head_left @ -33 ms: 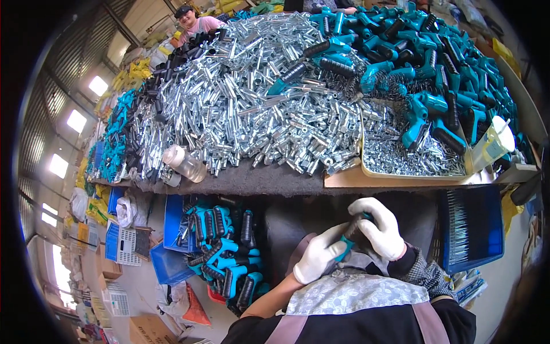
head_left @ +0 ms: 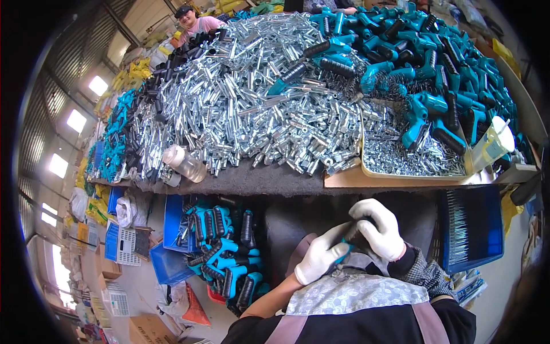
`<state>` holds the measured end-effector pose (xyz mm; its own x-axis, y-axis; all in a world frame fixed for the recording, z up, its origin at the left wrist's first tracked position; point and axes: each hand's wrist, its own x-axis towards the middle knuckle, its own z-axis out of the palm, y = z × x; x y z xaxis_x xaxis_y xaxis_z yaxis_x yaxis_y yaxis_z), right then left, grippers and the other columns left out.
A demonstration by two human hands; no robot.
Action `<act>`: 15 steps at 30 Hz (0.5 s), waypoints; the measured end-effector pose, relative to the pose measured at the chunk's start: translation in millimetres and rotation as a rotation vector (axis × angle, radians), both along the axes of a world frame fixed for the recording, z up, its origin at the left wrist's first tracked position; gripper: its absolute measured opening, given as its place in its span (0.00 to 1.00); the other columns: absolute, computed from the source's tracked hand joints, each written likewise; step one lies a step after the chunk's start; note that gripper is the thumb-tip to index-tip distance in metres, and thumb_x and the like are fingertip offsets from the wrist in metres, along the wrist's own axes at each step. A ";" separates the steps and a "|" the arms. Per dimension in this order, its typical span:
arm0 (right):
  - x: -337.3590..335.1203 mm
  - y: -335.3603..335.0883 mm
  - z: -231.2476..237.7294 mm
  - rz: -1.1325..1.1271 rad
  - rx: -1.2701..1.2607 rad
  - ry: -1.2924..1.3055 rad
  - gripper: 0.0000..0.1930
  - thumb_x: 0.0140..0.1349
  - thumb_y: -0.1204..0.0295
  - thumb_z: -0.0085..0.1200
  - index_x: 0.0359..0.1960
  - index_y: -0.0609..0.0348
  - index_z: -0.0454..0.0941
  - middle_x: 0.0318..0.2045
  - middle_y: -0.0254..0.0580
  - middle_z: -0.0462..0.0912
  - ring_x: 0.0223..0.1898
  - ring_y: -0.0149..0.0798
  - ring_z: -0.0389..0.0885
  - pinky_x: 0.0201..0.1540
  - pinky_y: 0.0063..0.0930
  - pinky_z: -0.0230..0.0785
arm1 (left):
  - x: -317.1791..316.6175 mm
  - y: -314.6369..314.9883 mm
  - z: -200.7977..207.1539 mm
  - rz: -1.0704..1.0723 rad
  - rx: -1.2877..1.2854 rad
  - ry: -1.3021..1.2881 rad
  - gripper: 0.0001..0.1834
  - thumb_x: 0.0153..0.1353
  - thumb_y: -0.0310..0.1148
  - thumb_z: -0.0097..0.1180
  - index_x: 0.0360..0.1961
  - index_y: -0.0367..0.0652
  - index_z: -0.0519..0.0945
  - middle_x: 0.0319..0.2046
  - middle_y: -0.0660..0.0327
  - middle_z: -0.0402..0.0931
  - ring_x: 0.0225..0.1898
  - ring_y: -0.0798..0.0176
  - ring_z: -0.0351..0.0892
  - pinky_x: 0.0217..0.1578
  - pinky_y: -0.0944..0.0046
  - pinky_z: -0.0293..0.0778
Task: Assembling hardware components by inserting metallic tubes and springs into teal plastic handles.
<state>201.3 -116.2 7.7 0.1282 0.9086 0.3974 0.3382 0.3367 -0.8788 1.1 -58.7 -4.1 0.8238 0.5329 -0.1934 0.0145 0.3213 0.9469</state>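
Both my white-gloved hands are close together over my lap, just below the bench edge. Between them is a teal and black pistol-shaped handle (head_left: pixel 350 232), mostly covered by the gloves. My left hand (head_left: pixel 321 255) closes on its lower teal end, thumb laid across. Curled over the upper end is my right hand (head_left: pixel 378 229), its fingertips bent round the black part. Left of my lap, more teal handles with black ribbed grips (head_left: pixel 226 255) are piled up.
Silver metal fittings (head_left: pixel 246 109) heap over the bench (head_left: pixel 258 182). Teal handles (head_left: pixel 441 63) pile at the right, behind a tray of small parts (head_left: pixel 362 152). A clear bottle (head_left: pixel 192 166) and a cup (head_left: pixel 492 143) stand near the edge. A blue bin (head_left: pixel 487 229) holds long springs. A person (head_left: pixel 197 24) is across the bench.
The handle has turned slightly between my hands, and less of its teal end shows. My hands have barely shifted.
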 end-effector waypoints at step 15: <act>-15.1 0.1 1.4 0.126 0.017 -0.001 0.06 0.64 0.78 0.46 0.32 0.62 0.77 0.35 0.47 0.83 0.29 0.38 0.81 0.34 0.29 0.76 | -5.9 -12.6 -48.5 -0.088 -0.071 0.052 0.34 0.71 0.57 0.51 0.61 0.35 0.72 0.41 0.63 0.77 0.41 0.69 0.75 0.46 0.68 0.71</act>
<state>186.2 -116.1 9.1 0.0126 0.9104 0.4134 0.2933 0.3919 -0.8720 -4.8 -71.3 -52.6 0.8546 0.4422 -0.2721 0.0943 0.3831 0.9189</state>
